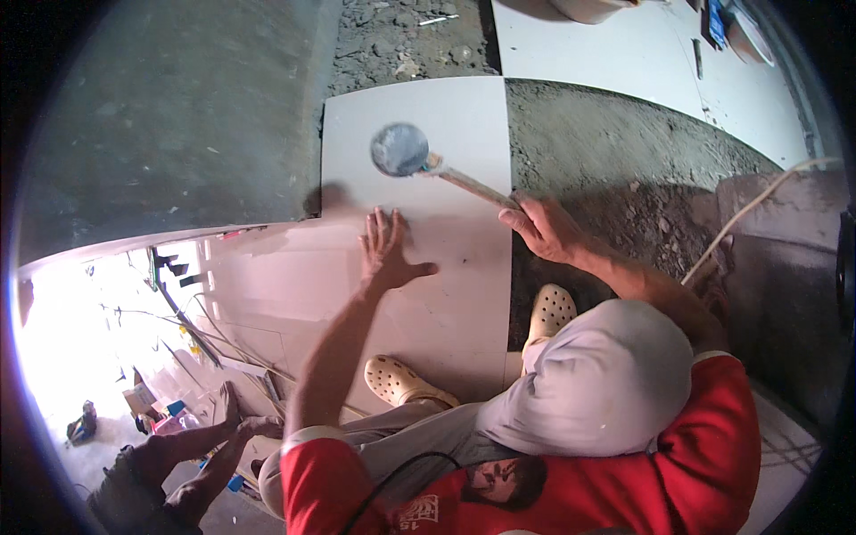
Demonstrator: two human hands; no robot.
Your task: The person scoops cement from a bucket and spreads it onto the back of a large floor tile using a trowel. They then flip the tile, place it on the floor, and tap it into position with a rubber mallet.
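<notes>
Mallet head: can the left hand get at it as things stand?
Probably yes: the open left hand is close to the mallet head, with nothing visible between them. The right hand holds the handle.

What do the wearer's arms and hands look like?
Left hand and right hand: no gloves. Forearms: bare, no watch visible. Short red sleeves with white cuffs. A thin black cable runs by the left sleeve.

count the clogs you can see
2: the left clog on the pale tiles, the right clog on the dark dirt beside them. No others show.
</notes>
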